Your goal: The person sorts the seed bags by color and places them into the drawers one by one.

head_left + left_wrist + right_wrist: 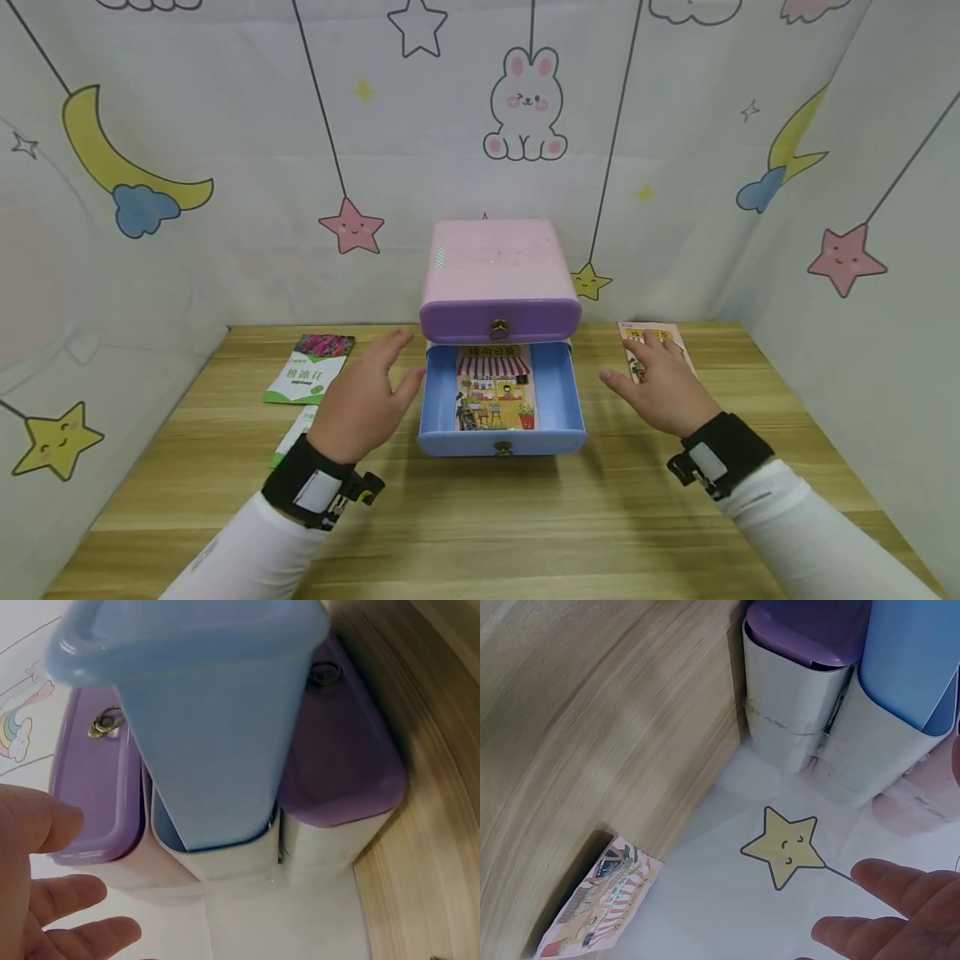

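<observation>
A stack of small drawers (pixel 498 258) stands near the back wall, pink on top with a purple front drawer (pixel 457 322). Below it a blue drawer (pixel 555 392) is pulled out, and a seed packet (pixel 495 392) with a striped awning picture lies inside. My left hand (pixel 363 404) hovers left of the blue drawer, fingers relaxed and holding nothing. To its right, my right hand (pixel 663 387) is spread with no object in it, partly covering a similar packet (pixel 678 337) on the table. The left wrist view shows another purple drawer (pixel 337 750) beneath the blue one.
On the left of the wooden table (pixel 480 533) lies a green and white seed packet (pixel 303 375) with pink flowers. Another packet (pixel 296 429) is partly hidden behind my left hand. Printed fabric walls (pixel 225 83) enclose the back and sides.
</observation>
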Tool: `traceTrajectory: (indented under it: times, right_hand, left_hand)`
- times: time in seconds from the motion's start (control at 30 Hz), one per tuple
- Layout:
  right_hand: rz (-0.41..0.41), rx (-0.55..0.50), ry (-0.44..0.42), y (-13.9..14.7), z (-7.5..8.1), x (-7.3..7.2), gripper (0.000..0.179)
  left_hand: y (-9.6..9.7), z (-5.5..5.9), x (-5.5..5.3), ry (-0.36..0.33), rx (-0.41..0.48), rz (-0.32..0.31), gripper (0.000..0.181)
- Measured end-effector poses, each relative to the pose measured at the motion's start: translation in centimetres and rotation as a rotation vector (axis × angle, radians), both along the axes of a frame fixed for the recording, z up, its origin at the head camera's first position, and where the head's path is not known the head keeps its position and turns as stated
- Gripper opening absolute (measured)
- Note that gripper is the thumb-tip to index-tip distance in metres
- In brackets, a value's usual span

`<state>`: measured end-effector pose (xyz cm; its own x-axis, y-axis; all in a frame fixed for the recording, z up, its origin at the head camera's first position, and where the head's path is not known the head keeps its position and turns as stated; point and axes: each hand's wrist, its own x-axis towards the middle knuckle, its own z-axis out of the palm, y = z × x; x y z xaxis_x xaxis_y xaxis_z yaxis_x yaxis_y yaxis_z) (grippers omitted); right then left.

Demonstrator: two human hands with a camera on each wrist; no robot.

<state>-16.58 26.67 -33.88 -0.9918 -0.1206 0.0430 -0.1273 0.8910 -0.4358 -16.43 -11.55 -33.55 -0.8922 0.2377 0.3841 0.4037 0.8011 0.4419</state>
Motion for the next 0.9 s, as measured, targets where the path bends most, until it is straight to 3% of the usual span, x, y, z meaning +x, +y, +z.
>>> traceTrajectory:
  times: [0.23,0.67,0.9]
  right_hand:
    - [-0.008,0.006,-0.003,0.3,0.0,-0.2,0.078]
    - [-0.033,0.024,-0.025,1.1,-0.3,-0.6,0.091]
    - [-0.053,0.038,-0.029,2.2,-0.9,-1.3,0.088]
  left_hand:
    - [-0.7,-0.6,-0.4,-0.006,-0.037,0.009,0.059]
    - [-1.7,-1.9,-0.9,-0.078,-0.091,0.037,0.065]
    - [-2.2,-2.8,-1.4,-0.101,-0.139,0.062,0.066]
